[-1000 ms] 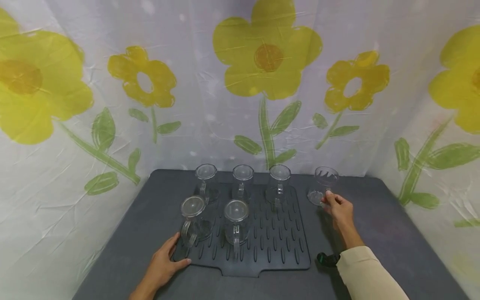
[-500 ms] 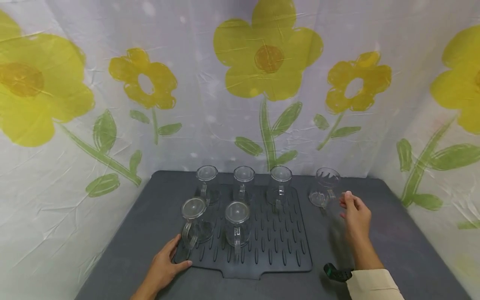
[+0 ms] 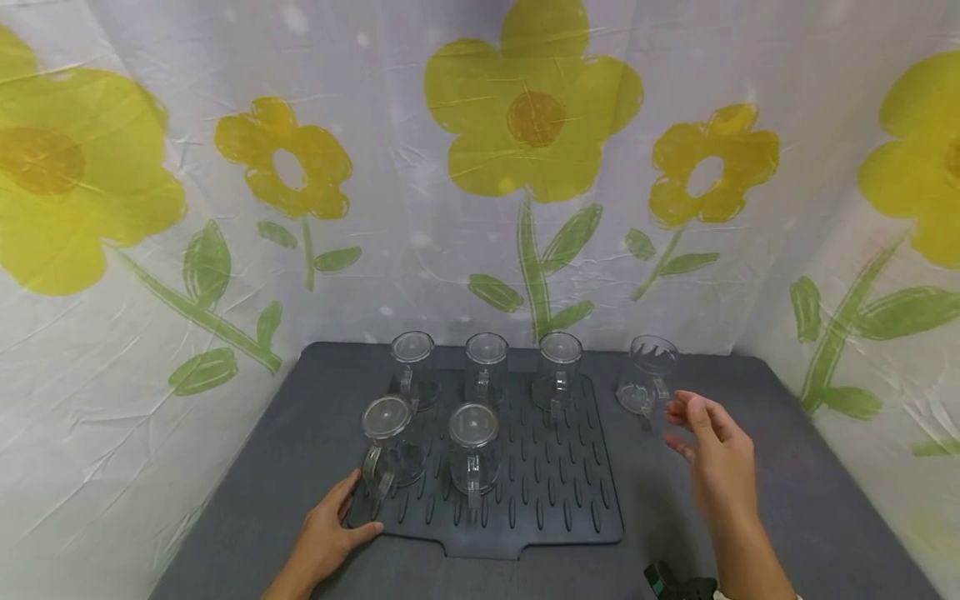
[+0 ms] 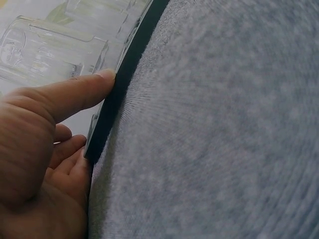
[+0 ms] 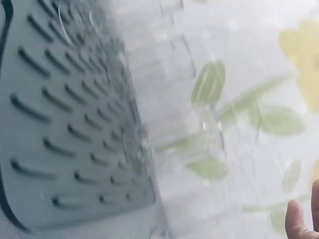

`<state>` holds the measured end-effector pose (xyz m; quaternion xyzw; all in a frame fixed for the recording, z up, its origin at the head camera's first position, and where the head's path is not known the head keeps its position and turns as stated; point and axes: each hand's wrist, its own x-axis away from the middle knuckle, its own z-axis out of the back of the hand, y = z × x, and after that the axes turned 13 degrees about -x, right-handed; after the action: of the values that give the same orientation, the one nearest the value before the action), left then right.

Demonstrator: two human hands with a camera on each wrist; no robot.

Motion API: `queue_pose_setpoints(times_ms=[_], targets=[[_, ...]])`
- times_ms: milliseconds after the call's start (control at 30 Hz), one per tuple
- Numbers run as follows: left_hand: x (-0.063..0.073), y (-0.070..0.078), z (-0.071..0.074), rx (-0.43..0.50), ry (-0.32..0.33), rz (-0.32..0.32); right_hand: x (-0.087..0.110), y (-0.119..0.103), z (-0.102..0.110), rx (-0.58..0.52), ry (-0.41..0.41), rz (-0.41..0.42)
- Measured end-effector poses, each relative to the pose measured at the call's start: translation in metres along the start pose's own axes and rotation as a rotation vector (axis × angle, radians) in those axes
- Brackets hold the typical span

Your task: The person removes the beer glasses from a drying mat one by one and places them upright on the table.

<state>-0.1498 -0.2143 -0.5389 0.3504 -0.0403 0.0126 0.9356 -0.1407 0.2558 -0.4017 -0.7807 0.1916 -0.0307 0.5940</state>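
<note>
Gripping mat (image 3: 536, 529) at near-L corner w/ L hand (image 3: 322, 529), thumb on near edge, fingers curled at L edge. Holding nothing w/ R hand (image 3: 720, 446), thumb & fingers loosely apart, just beside handle (image 3: 662, 389) of lone mug (image 3: 645, 371). Standing rim-up by the look of it, far R on table (image 3: 240, 483), off the mat; note 5 upturned mugs (image 3: 474, 437) on mat, 3 in far row, 2 nearer & to L.

Prob. a matter of taking lone mug by handle: pinch firmly before any lift, to avoid slips on smooth glass. Raise straight up, w/o swinging L into nearest upturned one. Press mat lightly, no tugging, to avoid jolting glassware.

Can't tell if touching handle or just short of it. In R wrist view, only fingertips to see at lower R edge, w/ glass washed out vs flowered backdrop (image 3: 375, 283). L index mostly hidden behind thumb in L wrist view; black wrist gear (image 3: 678, 585) cut off at bottom of head view
</note>
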Motion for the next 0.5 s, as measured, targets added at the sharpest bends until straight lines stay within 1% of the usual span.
queue_pose_setpoints(times_ms=[133,267,433,500], targets=[[-0.001,0.000,0.000,-0.004,0.003,0.003,0.015,-0.004,-0.013,-0.035,-0.025,0.021],[-0.002,0.000,0.000,-0.006,0.002,0.013,0.027,-0.004,-0.026,-0.076,-0.047,0.066],[-0.001,-0.001,0.000,-0.010,0.000,0.011,0.039,0.001,-0.037,-0.100,-0.129,0.117],[0.000,-0.002,0.000,-0.020,0.001,-0.001,0.043,0.004,-0.041,-0.117,-0.170,0.135]])
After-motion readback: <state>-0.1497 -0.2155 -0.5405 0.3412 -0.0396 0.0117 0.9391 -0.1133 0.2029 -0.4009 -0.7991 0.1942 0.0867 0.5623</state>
